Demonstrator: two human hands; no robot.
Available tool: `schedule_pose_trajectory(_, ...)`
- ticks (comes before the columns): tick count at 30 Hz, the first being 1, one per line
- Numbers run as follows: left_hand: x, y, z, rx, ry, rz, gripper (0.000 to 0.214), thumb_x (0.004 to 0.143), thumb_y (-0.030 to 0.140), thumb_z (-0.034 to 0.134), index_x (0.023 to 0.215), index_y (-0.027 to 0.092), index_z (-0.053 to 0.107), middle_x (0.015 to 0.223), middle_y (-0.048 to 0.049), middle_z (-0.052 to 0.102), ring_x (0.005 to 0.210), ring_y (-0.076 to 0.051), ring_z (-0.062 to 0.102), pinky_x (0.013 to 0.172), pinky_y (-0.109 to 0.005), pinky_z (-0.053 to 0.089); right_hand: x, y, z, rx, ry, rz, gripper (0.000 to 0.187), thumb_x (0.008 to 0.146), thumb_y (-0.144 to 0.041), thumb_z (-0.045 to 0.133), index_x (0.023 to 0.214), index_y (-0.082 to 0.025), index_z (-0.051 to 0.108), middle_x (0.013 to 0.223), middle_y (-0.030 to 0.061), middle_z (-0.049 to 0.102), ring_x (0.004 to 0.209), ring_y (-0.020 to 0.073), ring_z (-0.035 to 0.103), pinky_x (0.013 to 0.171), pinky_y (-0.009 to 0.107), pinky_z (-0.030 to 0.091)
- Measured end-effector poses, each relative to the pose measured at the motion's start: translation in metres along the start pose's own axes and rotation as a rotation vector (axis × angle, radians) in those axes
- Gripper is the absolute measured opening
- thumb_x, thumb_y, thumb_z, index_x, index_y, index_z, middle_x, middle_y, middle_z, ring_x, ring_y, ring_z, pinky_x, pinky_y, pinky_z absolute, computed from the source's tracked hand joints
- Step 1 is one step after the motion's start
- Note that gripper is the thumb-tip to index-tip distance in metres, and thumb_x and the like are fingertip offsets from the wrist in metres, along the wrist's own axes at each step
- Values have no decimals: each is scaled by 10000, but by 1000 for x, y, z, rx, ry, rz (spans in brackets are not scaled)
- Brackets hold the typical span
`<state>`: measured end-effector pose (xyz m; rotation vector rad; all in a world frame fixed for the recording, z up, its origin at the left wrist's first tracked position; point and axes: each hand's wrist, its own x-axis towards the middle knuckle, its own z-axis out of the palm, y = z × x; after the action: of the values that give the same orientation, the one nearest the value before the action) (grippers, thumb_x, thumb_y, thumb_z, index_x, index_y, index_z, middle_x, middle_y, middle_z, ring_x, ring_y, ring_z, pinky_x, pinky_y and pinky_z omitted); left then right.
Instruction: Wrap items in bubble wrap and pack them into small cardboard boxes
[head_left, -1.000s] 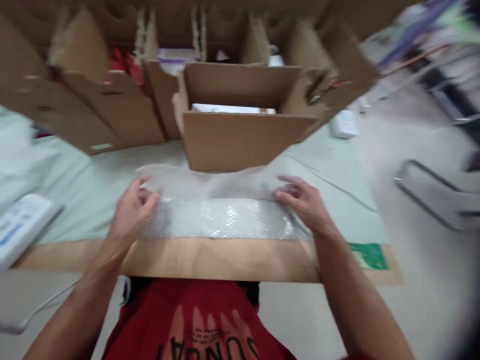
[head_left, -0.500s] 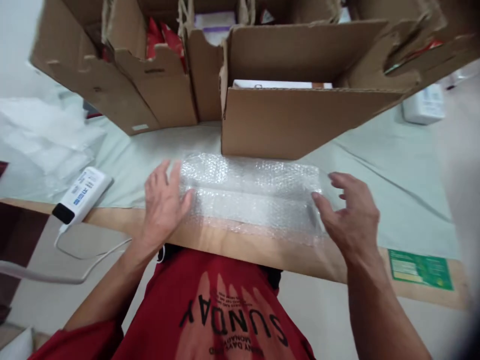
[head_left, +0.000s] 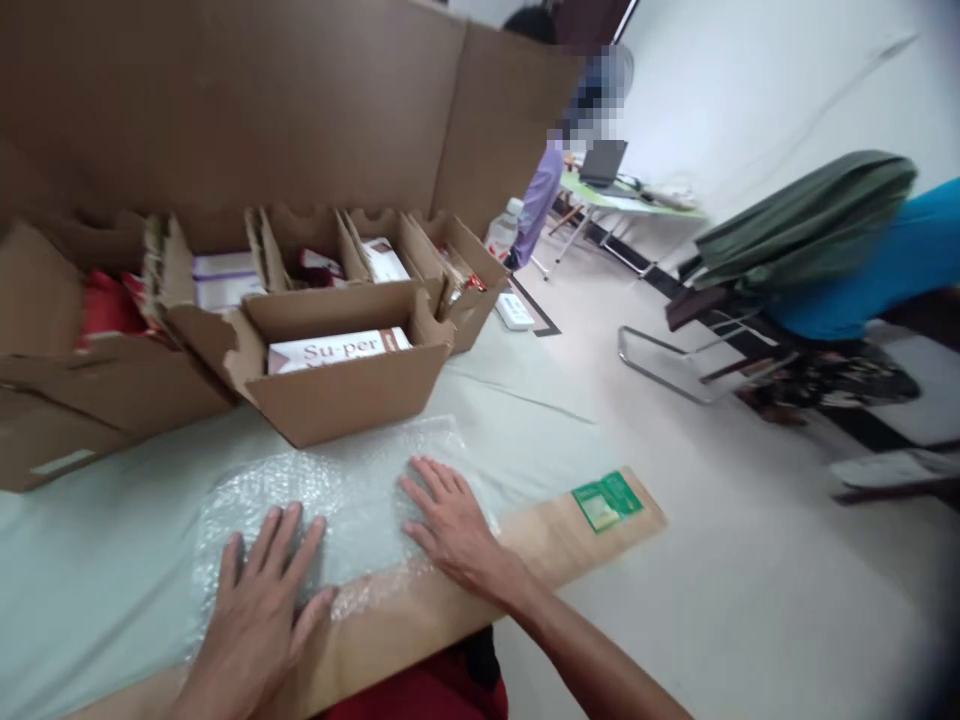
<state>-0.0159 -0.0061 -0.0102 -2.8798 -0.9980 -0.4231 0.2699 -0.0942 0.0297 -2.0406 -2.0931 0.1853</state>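
Observation:
A sheet of clear bubble wrap [head_left: 352,485] lies flat on the pale green table cover [head_left: 97,560] near the table's wooden front edge [head_left: 540,545]. My left hand [head_left: 259,600] rests palm down on its near left part, fingers spread. On the right part lies my right hand [head_left: 450,525], flat as well, fingers stretched out. Neither hand holds anything. Just behind the wrap stands an open cardboard box [head_left: 337,385] with a white "Su-per" packet [head_left: 337,350] inside.
More open cardboard boxes [head_left: 112,380] with red and white packets stand behind, in front of a tall cardboard wall [head_left: 300,110]. A green label [head_left: 607,500] sticks on the table edge. To the right are floor, a chair [head_left: 750,320] with clothing, and a person [head_left: 547,190] at a far table.
The view has swung up and to the right, showing the room. Both hands now lie flat on the bubble wrap instead of at its two ends.

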Motion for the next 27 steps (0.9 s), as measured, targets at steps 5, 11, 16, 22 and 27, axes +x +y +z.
schedule_pose_trajectory(5,-3,13,-35,80,-14,72,601,880,287,558,1479,249,524,1581,-161,491,1429,-384,463,1133,-599,313,-9,19,13,-29,116,2,456,992,-261,523,1437,-182,576,1547,153,534,1421,318,496,1107,498,470)
schedule_pose_trajectory(11,5,-9,-83,49,-261,-216,446,950,266,522,1379,169,601,1517,-219,537,1435,-401,465,1152,-643,334,-7,16,22,19,172,14,467,1038,-354,443,1450,-165,558,1565,168,504,1437,342,468,1112,518,449)
schedule_pose_trajectory(16,-14,2,-53,19,-143,-219,542,903,251,581,1439,178,539,1593,-220,444,1470,-379,430,1120,-572,425,-16,15,32,-28,282,-7,465,1031,-390,454,1445,-202,557,1534,158,536,1368,336,530,1039,500,488)
schedule_pose_trajectory(22,-24,11,-17,-7,-33,-154,516,954,349,553,1454,227,518,1596,-170,462,1491,-358,403,1155,-578,377,-30,33,21,-92,335,-17,397,1030,-385,456,1337,-208,634,1446,147,618,1294,308,596,982,465,516)
schedule_pose_trajectory(27,-1,-1,-59,-109,-171,-183,536,1021,432,459,1486,166,489,1649,-209,359,1541,-389,299,1211,-614,278,-26,38,-13,-27,308,129,364,1009,-382,498,1269,-190,665,1475,172,590,1337,335,562,1031,498,474)
